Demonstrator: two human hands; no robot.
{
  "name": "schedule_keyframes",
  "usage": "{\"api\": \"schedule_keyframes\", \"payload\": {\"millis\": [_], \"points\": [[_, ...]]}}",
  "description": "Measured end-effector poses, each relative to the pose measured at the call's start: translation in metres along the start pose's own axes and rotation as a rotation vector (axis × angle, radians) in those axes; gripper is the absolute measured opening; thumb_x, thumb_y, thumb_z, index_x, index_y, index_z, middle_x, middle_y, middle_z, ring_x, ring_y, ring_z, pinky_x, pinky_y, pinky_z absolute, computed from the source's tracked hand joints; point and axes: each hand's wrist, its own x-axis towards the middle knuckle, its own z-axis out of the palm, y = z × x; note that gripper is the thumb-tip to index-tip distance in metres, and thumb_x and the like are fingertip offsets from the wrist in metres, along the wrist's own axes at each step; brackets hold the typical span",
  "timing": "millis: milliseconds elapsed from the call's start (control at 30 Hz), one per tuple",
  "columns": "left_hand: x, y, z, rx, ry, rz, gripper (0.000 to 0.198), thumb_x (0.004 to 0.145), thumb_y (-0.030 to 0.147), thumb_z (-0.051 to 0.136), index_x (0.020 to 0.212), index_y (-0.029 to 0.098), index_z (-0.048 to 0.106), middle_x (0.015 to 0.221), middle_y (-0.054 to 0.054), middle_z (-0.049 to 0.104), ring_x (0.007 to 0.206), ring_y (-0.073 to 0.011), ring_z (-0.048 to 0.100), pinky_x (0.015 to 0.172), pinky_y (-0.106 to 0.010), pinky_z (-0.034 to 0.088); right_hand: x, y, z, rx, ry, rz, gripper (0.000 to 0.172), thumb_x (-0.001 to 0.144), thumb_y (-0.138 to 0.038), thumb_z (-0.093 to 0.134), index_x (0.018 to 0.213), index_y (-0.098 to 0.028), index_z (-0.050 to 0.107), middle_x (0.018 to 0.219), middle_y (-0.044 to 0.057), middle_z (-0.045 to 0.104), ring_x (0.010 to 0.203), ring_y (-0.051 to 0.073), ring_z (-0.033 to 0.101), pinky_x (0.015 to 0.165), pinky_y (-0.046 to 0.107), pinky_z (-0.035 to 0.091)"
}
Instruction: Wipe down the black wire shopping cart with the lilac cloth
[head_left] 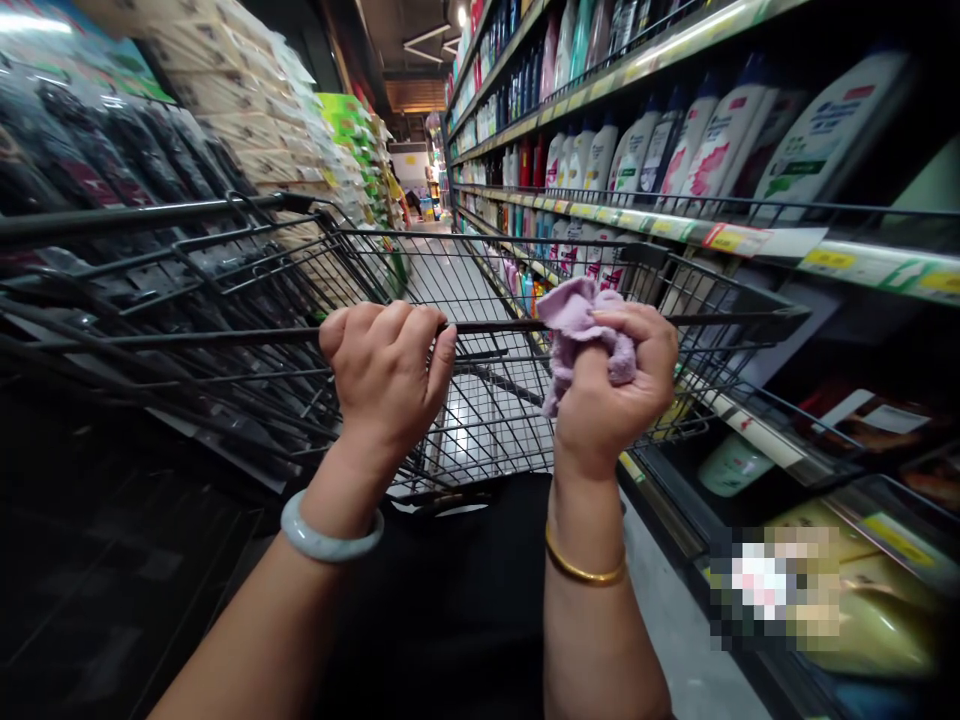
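Observation:
A dark wire shopping cart (480,240) stands right in front of me, with the tiled floor showing through its mesh. My left hand (386,370) is closed over the cart's dark push bar (495,327), its thumb along the near side. Bunched in my right hand (619,390) is a pale purple cloth (574,315), which lies against the same bar. The fingers of that hand are curled round the cloth; whether they also grip the bar I cannot tell.
On the right, shelves hold rows of shampoo bottles (724,140) above price labels (735,238). Dark packaged goods (112,150) and stacked beige packs (232,90) line the left side. A tiled aisle (442,265) runs ahead between them.

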Motion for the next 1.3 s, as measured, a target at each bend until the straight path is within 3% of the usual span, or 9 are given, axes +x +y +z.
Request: {"api": "schedule_keyframes", "payload": {"millis": [200, 267, 400, 600, 733, 900, 1067, 1233, 1300], "points": [[0.0, 0.0, 0.0, 0.037, 0.009, 0.016, 0.026, 0.104, 0.041, 0.048, 0.097, 0.024, 0.066, 0.092, -0.006, 0.07, 0.094, -0.0273, 0.056, 0.095, -0.047, 0.031, -0.005, -0.01, 0.004, 0.016, -0.227, -0.017, 0.019, 0.087, -0.008, 0.061, 0.089, -0.026, 0.07, 0.098, -0.001, 0.073, 0.104, 0.021, 0.07, 0.105, 0.049, 0.052], [0.0, -0.001, 0.0, 0.038, 0.013, 0.026, 0.025, 0.104, 0.041, 0.049, 0.097, 0.024, 0.066, 0.091, -0.006, 0.071, 0.093, -0.0271, 0.056, 0.094, -0.046, 0.032, -0.003, -0.01, 0.002, 0.037, -0.195, -0.007, 0.021, 0.086, -0.007, 0.061, 0.089, -0.025, 0.07, 0.098, -0.001, 0.073, 0.104, 0.021, 0.07, 0.104, 0.048, 0.052], [0.004, -0.003, -0.003, 0.035, 0.024, 0.05, 0.026, 0.104, 0.04, 0.049, 0.093, 0.024, 0.066, 0.084, -0.004, 0.07, 0.088, -0.0258, 0.058, 0.092, -0.046, 0.032, 0.006, -0.006, -0.002, 0.015, 0.011, 0.05, 0.022, 0.085, -0.005, 0.061, 0.088, -0.024, 0.07, 0.098, 0.0, 0.071, 0.103, 0.02, 0.069, 0.103, 0.047, 0.053], [0.023, 0.015, -0.008, -0.055, 0.003, 0.008, 0.032, 0.104, 0.038, 0.048, 0.082, 0.024, 0.067, 0.091, -0.004, 0.076, 0.093, -0.0253, 0.064, 0.101, -0.047, 0.036, -0.001, -0.012, 0.006, 0.046, -0.144, 0.098, 0.019, 0.088, -0.007, 0.062, 0.087, -0.024, 0.07, 0.098, -0.001, 0.073, 0.105, 0.019, 0.069, 0.105, 0.046, 0.053], [0.037, 0.038, -0.001, -0.138, -0.058, 0.066, 0.031, 0.104, 0.039, 0.048, 0.094, 0.024, 0.074, 0.101, -0.005, 0.078, 0.103, -0.0267, 0.066, 0.107, -0.047, 0.039, 0.001, -0.005, 0.004, 0.034, -0.071, 0.097, 0.02, 0.088, -0.007, 0.057, 0.089, -0.024, 0.067, 0.099, 0.0, 0.071, 0.105, 0.018, 0.069, 0.103, 0.045, 0.055], [0.035, 0.061, 0.016, -0.17, -0.146, 0.086, 0.036, 0.104, 0.046, 0.045, 0.107, 0.026, 0.074, 0.094, -0.007, 0.074, 0.093, -0.0283, 0.064, 0.103, -0.05, 0.037, 0.008, 0.005, -0.002, -0.059, 0.028, 0.06, 0.02, 0.088, -0.006, 0.056, 0.09, -0.024, 0.065, 0.099, 0.002, 0.068, 0.105, 0.019, 0.068, 0.103, 0.046, 0.055], [0.027, 0.061, 0.025, -0.134, -0.089, 0.073, 0.029, 0.102, 0.047, 0.046, 0.096, 0.027, 0.066, 0.084, -0.008, 0.065, 0.085, -0.0288, 0.056, 0.088, -0.05, 0.035, 0.008, 0.001, -0.002, -0.099, -0.151, 0.065, 0.022, 0.091, -0.005, 0.051, 0.091, -0.024, 0.063, 0.102, 0.003, 0.069, 0.107, 0.019, 0.069, 0.106, 0.047, 0.054], [0.024, 0.056, 0.028, -0.146, -0.069, 0.042, 0.024, 0.1, 0.047, 0.051, 0.1, 0.028, 0.065, 0.084, -0.007, 0.063, 0.088, -0.0292, 0.055, 0.09, -0.05, 0.032, 0.017, 0.005, -0.008, -0.153, -0.011, 0.044, 0.022, 0.091, -0.005, 0.052, 0.091, -0.024, 0.063, 0.101, 0.003, 0.069, 0.106, 0.019, 0.069, 0.103, 0.047, 0.055], [0.024, 0.054, 0.029, -0.144, -0.068, 0.052, 0.025, 0.1, 0.047, 0.05, 0.101, 0.027, 0.065, 0.084, -0.007, 0.063, 0.087, -0.0294, 0.055, 0.089, -0.05, 0.032, 0.018, 0.004, -0.008, -0.183, -0.027, 0.043, 0.022, 0.09, -0.005, 0.054, 0.088, -0.025, 0.063, 0.099, 0.003, 0.07, 0.105, 0.019, 0.069, 0.104, 0.047, 0.054]]}}
